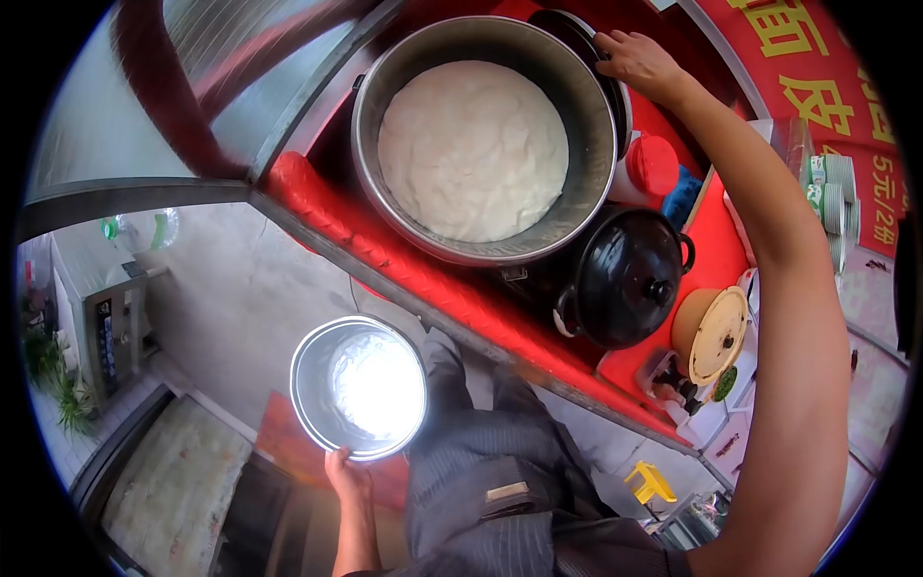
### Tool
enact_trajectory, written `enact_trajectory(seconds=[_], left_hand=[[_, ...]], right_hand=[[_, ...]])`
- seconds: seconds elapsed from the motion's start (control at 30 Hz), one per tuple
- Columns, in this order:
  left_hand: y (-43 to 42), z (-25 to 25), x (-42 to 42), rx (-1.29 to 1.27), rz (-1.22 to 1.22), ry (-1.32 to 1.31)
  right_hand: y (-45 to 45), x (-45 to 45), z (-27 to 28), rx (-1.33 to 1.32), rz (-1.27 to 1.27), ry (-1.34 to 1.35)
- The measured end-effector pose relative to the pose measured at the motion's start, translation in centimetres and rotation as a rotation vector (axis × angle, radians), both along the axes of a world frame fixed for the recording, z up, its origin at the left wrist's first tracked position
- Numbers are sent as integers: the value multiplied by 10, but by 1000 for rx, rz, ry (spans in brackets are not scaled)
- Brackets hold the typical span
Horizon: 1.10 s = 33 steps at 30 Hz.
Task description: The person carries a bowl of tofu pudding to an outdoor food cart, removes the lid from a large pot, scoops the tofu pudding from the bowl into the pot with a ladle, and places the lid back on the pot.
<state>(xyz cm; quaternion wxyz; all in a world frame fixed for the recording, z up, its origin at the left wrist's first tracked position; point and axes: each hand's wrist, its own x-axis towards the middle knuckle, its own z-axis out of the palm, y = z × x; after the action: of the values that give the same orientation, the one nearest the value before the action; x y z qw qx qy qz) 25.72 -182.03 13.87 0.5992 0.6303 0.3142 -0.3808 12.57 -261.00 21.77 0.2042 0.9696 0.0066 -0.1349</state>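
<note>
A large metal pot with a pale, soft white mass inside stands on the red-covered counter. My right hand is at the upper right, its fingers closed on the edge of a dark lid that leans beside the pot's right rim. Low on the left, my left hand grips the rim of a shiny metal bowl, which shows a bright glare inside and no visible contents. The bowl is over the floor, apart from the counter.
Beside the pot are a red-lidded container, a black lidded pot and a yellowish lidded pot. Stacked cups stand at the right. A metal frame crosses the upper left; a yellow object is below the counter.
</note>
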Motion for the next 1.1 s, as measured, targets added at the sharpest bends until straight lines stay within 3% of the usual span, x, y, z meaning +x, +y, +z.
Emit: enact_trajectory(seconds=[0.23, 0.3, 0.4, 0.47, 0.6, 0.7, 0.77, 0.87, 1.0, 1.1], left_hand=[[13, -14, -18, -23, 17, 1], [1, -7, -25, -24, 65, -33], [-18, 9, -34, 1, 79, -21], [4, -12, -38, -40, 18, -19], [-8, -6, -56, -51, 56, 14], [-14, -1, -69, -65, 86, 43], [-9, -10, -77, -72, 103, 58], [-9, -7, -86, -117, 69, 78], [1, -10, -95, -150, 8, 75], [4, -8, -103, -118, 15, 55]], right_hand=[[-10, -49, 35, -64, -60, -60], [-3, -63, 76, 20, -173, -18], [-9, -87, 129, 88, -141, -29], [-5, -99, 171, 108, -182, 18], [0, -113, 266, 123, -200, 82], [73, -78, 355, -90, 3, 268], [91, -68, 389, -125, -91, 374], [57, -74, 443, 9, -296, 316], [46, -94, 447, 292, -472, 66], [47, -118, 419, 895, -666, -263]])
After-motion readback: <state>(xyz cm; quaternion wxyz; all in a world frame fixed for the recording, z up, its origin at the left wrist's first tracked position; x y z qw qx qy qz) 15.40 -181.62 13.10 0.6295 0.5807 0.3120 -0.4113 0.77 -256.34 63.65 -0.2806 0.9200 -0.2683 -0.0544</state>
